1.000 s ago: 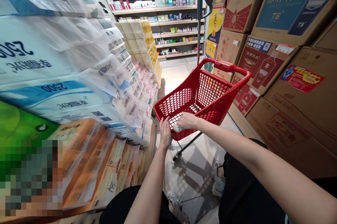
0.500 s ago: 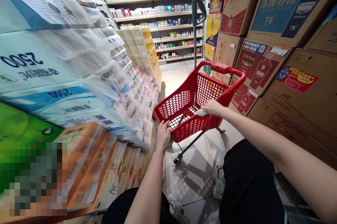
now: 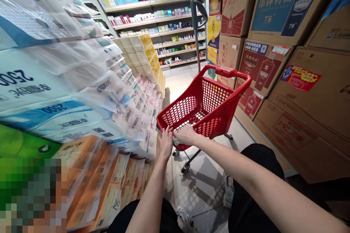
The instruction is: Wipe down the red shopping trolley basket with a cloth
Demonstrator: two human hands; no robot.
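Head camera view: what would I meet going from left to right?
Green package, person's left hand, right hand, red shopping cart's push handle, red-and-yellow promotional label on a brown carton.

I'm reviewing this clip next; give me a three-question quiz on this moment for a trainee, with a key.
1. Which hand holds the pale wad at the near end of the cart?
2. True or false: the cart's basket is solid, without holes.
3. What is stacked on the picture's right side?
A) Tyres
B) Cartons
C) Chairs

Key:
1. The right hand.
2. False; its walls are full of holes.
3. B
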